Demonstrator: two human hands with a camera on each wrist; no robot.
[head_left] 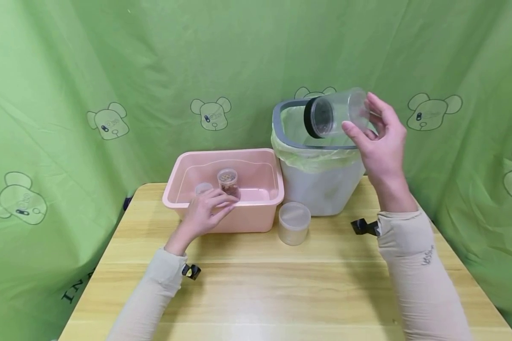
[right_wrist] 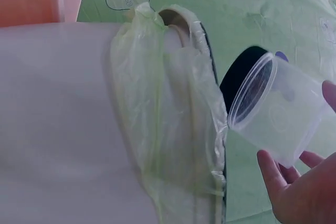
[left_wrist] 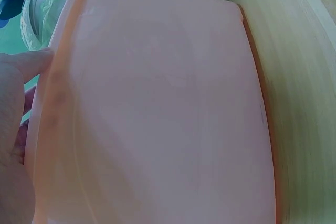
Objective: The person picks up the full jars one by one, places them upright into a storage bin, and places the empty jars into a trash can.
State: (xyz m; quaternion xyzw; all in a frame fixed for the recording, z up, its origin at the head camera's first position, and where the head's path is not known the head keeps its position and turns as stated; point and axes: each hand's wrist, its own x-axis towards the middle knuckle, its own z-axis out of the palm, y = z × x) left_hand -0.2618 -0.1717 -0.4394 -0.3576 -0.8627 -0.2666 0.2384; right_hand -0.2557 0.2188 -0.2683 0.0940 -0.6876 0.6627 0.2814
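Observation:
My right hand (head_left: 384,142) grips a clear plastic jar with a black lid (head_left: 343,111) around its base end. The jar lies tipped on its side above the trash can (head_left: 324,184), lid pointing left and slightly down; no contents show through its wall. My left hand (head_left: 206,210) rests at the front rim of a pink plastic bin (head_left: 247,215), its fingers loosely bent over the edge. Inside the bin, just past those fingers, stands a small clear jar with brown bits (head_left: 228,182). Another small clear container (head_left: 203,188) beside it is partly hidden by the hand.
A frosted round container (head_left: 294,225) stands on the wooden table (head_left: 256,289) before the gap between bin and trash can. A light green liner bag (right_wrist: 173,119) hangs over the can's grey rim (head_left: 281,130). Green printed curtain (head_left: 153,71) surrounds the table's back and sides.

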